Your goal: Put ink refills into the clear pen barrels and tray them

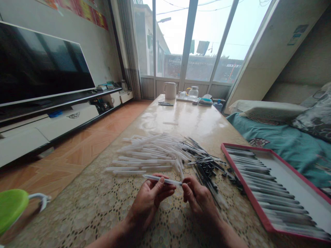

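Observation:
A translucent white pen point(169, 181) lies level across the space between my hands, low over the table. My left hand point(152, 194) is closed around its middle, thumb on top, and the tapered tip points left. The fingers of my right hand point(198, 194) pinch the pen's right end; whether a small plug is between them is hidden. Just beyond sits a loose pile of white pen barrels point(150, 151). Thin black refills point(204, 172) and small black plugs point(208, 168) are heaped beside my right hand.
A red-rimmed box point(248, 193) with a row of pens stands at the right. The long table point(103, 206) has a patterned cover. At its far end are a white kettle point(170, 90) and a glass jug point(193, 92). A green stool point(12, 208) is at left.

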Tool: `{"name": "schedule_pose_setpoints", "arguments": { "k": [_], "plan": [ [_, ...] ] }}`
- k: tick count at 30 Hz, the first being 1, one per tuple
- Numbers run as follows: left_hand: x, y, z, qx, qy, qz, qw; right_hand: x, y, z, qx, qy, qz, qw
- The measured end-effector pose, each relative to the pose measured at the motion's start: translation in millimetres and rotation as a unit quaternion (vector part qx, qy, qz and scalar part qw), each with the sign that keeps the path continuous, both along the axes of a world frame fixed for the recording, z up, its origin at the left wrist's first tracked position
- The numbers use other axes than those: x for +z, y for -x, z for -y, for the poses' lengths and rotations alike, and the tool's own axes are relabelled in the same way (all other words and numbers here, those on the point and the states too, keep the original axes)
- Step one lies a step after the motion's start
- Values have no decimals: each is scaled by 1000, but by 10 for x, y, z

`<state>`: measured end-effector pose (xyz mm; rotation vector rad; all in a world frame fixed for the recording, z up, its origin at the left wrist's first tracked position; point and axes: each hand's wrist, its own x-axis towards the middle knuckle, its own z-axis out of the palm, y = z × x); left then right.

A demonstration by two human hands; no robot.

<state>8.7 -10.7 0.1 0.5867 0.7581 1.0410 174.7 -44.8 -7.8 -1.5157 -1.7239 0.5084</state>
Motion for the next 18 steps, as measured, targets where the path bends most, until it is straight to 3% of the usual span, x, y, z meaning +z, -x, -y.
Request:
{"name": "schedule_pose_setpoints", "arguments": {
  "k": [18],
  "plan": [
    [16, -13, 6, -16, -20, -26, 999, -39, -15, 0, 25, 9, 27, 999]
  ]
}}
